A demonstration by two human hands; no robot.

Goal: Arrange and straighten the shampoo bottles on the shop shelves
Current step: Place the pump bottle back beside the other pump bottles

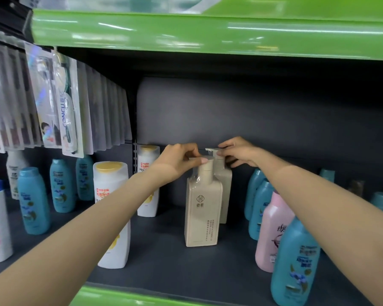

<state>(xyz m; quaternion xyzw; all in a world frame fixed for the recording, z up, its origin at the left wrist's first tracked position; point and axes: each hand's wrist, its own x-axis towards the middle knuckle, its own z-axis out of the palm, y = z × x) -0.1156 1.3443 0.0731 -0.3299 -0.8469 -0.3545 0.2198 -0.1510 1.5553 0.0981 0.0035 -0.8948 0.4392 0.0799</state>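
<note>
Left hand (181, 159) pinches the pump head of the front beige square-shouldered plastic pump bottle (202, 208), thumb and fingertips closed on the nozzle from above, with the bottle body hanging straight below the knuckles and standing upright on the dark grey shelf board (164, 257). Just to the right of it and slightly farther back, the right hand (237, 154) grips the white pump nozzle of the rear beige pump bottle (224, 180), which stands directly behind the front one, touching it or nearly so (the gap, if any, is hidden by the front bottle's shoulder). Each bottle's long axis runs vertical, so any correction is likely to be a twist about that axis from the pump head, not a lift. The two nozzles appear to point leftward, toward the left hand, and not out at the aisle; squaring them to the shelf front looks like the step in hand. Left hand is nearer the front bottle, right hand nearer the rear one, so neither arm needs to cross. Well to the left of the left forearm stands a white shampoo bottle with a yellow cap (112, 215); below the right forearm a pink shampoo bottle (272, 233) and a teal shampoo bottle (295, 261) stand close enough that a sweeping elbow could tip them.
</note>
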